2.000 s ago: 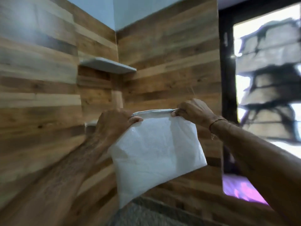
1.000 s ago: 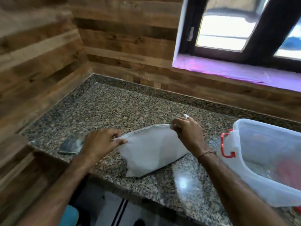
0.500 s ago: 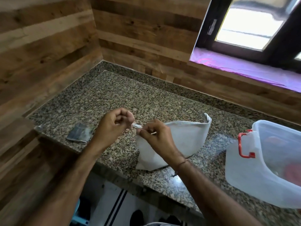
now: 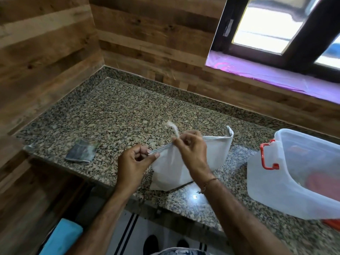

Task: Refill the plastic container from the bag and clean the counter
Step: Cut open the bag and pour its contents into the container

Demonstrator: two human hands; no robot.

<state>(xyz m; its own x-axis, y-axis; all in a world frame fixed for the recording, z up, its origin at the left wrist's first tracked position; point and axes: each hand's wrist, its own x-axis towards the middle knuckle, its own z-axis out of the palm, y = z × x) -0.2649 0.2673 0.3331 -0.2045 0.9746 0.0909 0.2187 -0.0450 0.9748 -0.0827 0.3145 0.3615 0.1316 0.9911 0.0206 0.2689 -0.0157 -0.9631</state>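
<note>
Here, left hand [image 4: 133, 161] and right hand [image 4: 189, 150] pinch the bag [image 4: 215, 153] at its top.

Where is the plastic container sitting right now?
In the head view, the plastic container sits on the granite counter at the far right of the frame, just right of the white bag.

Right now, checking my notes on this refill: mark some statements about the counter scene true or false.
1. The left hand pinches the bag's top edge. True.
2. The bag lies inside the container. False: it sits on the counter, left of the container.
3. The container has a red latch. True.
4. A lid covers the container. False: its top is open.
5. The right hand lies flat on the counter. False: it pinches at the bag's top edge.
</note>
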